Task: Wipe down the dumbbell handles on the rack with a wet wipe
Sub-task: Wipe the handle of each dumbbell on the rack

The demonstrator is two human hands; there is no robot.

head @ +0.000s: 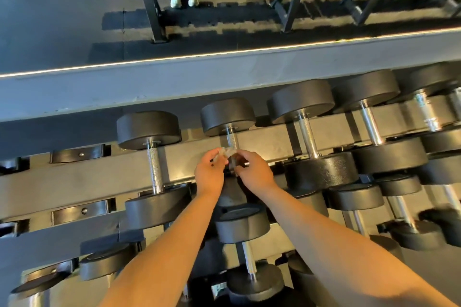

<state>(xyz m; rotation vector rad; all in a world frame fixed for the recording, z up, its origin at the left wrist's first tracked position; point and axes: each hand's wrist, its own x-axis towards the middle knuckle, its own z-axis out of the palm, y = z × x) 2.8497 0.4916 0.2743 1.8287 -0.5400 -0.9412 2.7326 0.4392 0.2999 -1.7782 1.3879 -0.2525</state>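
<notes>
At the rack's [74, 182] top tier, a left hand [210, 173] and right hand [254, 173] met close together, pinching a limp wet wipe [226, 151] over a knurled dumbbell handle [232, 139]; the light, soft sheet likely needed wrapping round the rigid bar.

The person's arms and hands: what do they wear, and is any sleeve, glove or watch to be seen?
Nothing worn shows. The left hand and right hand are bare, without gloves. The left forearm and right forearm are bare down to the picture's lower edge: no sleeve, watch or bracelet in view.
</notes>
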